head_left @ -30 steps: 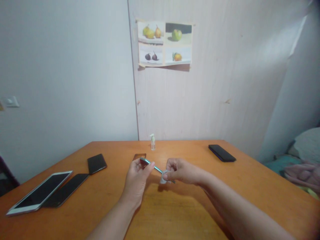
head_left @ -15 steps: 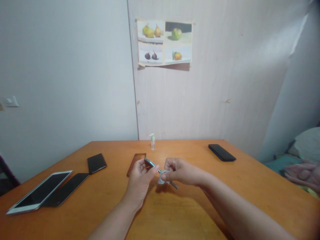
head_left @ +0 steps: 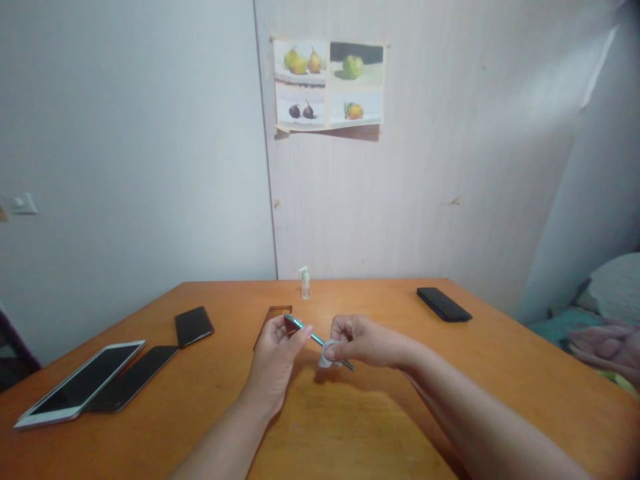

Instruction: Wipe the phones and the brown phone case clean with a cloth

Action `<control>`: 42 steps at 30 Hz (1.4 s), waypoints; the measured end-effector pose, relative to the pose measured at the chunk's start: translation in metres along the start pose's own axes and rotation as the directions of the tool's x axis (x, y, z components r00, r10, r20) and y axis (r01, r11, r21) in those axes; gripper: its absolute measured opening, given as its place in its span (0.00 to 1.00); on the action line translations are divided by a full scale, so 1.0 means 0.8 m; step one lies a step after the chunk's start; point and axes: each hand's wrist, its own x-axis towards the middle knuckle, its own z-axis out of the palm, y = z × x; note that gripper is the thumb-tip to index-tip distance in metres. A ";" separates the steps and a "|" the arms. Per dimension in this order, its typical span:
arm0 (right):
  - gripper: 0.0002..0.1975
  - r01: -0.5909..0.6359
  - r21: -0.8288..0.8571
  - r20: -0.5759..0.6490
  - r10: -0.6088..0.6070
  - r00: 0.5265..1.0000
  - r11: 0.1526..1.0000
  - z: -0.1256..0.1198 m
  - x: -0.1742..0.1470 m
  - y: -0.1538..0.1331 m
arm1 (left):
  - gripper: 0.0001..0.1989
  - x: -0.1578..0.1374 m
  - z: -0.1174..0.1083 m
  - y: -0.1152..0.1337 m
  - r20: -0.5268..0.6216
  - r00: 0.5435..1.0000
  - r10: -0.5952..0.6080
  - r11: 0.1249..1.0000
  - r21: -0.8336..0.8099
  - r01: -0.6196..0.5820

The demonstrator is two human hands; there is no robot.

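Phone (head_left: 316, 339), seemingly edge-on, shifted slightly between both hands (head_left: 271, 357) (head_left: 361, 341).

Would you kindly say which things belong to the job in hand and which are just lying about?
Job in hand:
thin teal-edged device, left hand
crumpled white tissue, right hand
perhaps clear pump bottle
perhaps brown rectangular cover

Apparently lying about:
white-framed rectangular tablet
long black slab
small black rectangular device
thick black rectangular block

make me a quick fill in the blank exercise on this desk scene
The left hand holds one end of a slim device, while the crumpled tissue is in the ____ hand.
The large tablet has a ____ frame.
The wall poster shows four pictures of ____.

Missing words: right, white, fruit.
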 end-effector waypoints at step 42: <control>0.17 -0.022 -0.112 -0.329 -0.016 0.944 0.993 -0.021 -0.012 0.036 | 0.22 0.002 0.001 -0.006 -0.006 0.958 -0.288 0.957 -0.046 0.288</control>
